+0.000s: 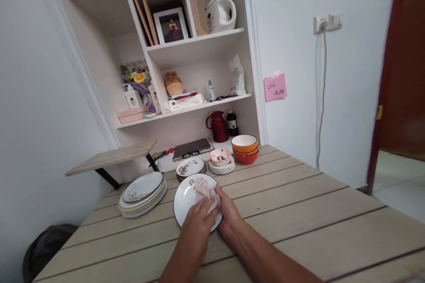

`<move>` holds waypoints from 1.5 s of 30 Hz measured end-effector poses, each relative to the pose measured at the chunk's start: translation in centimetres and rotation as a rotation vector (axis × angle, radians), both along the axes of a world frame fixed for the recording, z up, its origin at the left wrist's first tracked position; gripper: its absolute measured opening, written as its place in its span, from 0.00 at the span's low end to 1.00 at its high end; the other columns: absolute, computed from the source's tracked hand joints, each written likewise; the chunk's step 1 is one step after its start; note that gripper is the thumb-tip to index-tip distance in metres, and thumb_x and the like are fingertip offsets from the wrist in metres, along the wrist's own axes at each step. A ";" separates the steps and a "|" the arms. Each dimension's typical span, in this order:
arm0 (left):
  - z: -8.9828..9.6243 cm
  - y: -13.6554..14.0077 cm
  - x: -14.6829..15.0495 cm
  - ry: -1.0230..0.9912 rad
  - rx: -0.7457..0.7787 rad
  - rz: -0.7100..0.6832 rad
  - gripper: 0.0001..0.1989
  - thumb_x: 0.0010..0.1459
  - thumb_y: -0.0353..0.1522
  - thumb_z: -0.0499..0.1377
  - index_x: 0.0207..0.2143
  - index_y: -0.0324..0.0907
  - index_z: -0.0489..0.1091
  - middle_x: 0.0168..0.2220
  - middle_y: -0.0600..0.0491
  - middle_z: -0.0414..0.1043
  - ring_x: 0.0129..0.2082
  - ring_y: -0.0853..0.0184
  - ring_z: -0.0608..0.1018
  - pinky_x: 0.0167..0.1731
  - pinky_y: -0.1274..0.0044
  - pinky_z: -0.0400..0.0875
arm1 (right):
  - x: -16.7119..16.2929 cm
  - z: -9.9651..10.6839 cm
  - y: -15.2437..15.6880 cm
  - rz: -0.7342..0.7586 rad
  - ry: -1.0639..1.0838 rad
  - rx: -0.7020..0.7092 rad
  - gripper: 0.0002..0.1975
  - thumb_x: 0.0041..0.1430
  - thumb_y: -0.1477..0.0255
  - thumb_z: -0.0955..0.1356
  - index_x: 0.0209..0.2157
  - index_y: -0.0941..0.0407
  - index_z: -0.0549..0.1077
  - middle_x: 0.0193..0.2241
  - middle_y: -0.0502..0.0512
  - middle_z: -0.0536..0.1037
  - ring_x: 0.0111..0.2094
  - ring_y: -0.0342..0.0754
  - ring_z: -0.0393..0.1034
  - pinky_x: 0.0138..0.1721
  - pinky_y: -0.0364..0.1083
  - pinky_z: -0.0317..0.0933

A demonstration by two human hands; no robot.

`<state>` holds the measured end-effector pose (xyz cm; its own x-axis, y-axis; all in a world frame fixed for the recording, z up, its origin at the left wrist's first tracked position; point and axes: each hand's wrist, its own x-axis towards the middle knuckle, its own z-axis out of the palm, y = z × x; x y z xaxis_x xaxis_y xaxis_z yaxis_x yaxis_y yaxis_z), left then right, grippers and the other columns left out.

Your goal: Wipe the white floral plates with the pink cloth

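Observation:
A white plate (183, 199) with a dark rim and a brown pattern is held tilted above the table. My right hand (229, 210) grips its right edge, with the fingers partly hidden behind it. My left hand (199, 219) presses a pale pink cloth (209, 194) against the plate's face. Behind the plate lies a stack of smaller patterned plates (191, 167). To the left is a taller stack of plates (142, 194), a patterned one on top.
Small saucers (223, 169) carry a square spotted bowl (220, 155). Beside them stand stacked orange and red bowls (245, 150). A red jug (219, 127) and a dark bottle (232, 123) are at the back. A small raised wooden shelf (113, 159) overhangs the table's left side.

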<state>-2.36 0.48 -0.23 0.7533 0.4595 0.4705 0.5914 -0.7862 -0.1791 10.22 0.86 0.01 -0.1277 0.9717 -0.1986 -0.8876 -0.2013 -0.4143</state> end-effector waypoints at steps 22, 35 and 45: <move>-3.4 4.0 -1.0 0.010 0.073 -0.134 0.36 0.54 0.16 0.45 0.64 0.48 0.53 0.62 0.48 0.61 0.63 0.64 0.61 0.61 0.60 0.56 | 2.1 -1.0 2.2 -0.371 -0.101 0.007 0.18 0.57 0.65 0.69 0.46 0.61 0.71 0.33 0.58 0.83 0.32 0.50 0.78 0.38 0.49 0.71; -2.6 3.0 -0.2 -0.211 0.166 0.245 0.26 0.61 0.23 0.48 0.60 0.47 0.60 0.61 0.46 0.62 0.61 0.56 0.65 0.57 0.48 0.56 | 0.7 -0.1 0.7 -0.234 -0.068 -0.050 0.20 0.58 0.65 0.67 0.48 0.63 0.72 0.32 0.62 0.83 0.34 0.53 0.79 0.38 0.50 0.70; -2.1 1.8 0.4 -0.112 0.207 -0.145 0.23 0.59 0.21 0.49 0.54 0.44 0.67 0.57 0.49 0.68 0.60 0.63 0.66 0.61 0.60 0.58 | 2.1 0.0 1.1 -0.220 -0.056 -0.045 0.21 0.60 0.64 0.66 0.50 0.64 0.69 0.31 0.61 0.83 0.31 0.53 0.78 0.38 0.51 0.71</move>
<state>-1.92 2.28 -2.37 0.7419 0.2365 0.6274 0.5009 -0.8175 -0.2842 12.30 1.97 0.02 0.0985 0.9650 -0.2429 -0.8881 -0.0249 -0.4589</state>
